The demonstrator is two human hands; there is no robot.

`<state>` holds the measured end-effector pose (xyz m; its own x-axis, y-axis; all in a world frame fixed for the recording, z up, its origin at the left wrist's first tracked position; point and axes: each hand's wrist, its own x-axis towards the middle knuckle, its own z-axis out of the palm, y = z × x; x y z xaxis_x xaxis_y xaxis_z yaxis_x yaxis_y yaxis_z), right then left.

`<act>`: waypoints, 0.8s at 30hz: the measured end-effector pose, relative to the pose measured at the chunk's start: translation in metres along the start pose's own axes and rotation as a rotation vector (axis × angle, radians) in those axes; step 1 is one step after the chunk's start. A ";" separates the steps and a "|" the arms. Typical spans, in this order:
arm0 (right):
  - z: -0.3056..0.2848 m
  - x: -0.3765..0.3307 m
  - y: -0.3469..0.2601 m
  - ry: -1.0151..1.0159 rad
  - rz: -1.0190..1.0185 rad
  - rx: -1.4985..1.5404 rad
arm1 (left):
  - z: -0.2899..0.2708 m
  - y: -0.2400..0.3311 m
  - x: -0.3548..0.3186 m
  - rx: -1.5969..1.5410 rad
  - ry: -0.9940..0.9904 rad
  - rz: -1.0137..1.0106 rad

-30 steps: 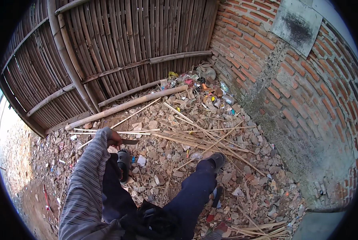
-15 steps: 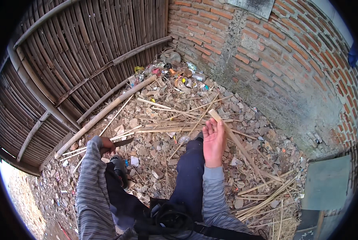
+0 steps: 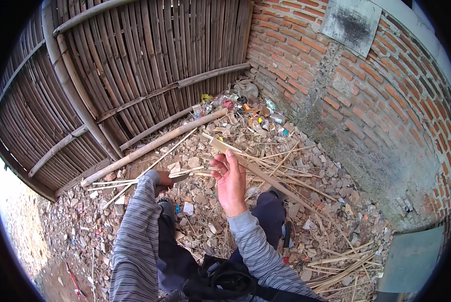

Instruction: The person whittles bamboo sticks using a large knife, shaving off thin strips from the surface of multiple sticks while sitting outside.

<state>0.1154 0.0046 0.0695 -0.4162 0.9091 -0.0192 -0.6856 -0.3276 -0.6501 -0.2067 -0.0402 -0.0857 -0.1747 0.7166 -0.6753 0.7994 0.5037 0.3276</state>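
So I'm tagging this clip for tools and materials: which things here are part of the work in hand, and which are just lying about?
In hand:
- right hand holding a long bamboo strip
- left hand gripping a knife

Lying about:
- bamboo pole along the fence
- loose bamboo slivers on the rubble
- coloured litter in the corner
- brick wall

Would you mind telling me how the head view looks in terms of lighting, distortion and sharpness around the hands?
Head view: soft, even daylight without hard shadows; the far left edge is overexposed. Fisheye bending curves the bamboo fence and brick wall toward a black rim. The right hand and its bamboo strip are fairly sharp; the left hand and its blade are small, hard to make out.
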 end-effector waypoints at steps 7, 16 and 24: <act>0.037 -0.041 0.032 -0.226 0.301 0.044 | 0.001 -0.003 0.012 -0.282 0.532 0.014; -0.021 -0.048 0.022 -0.552 0.539 -0.434 | -0.014 0.090 -0.055 -0.939 0.458 0.172; -0.068 -0.059 0.039 -0.750 0.525 -0.704 | -0.011 0.134 -0.081 -1.006 0.054 0.536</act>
<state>0.1532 -0.0441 -0.0065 -0.9634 0.2445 -0.1098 0.0637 -0.1891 -0.9799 -0.0921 -0.0253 0.0197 0.0066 0.9635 -0.2675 -0.0403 0.2675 0.9627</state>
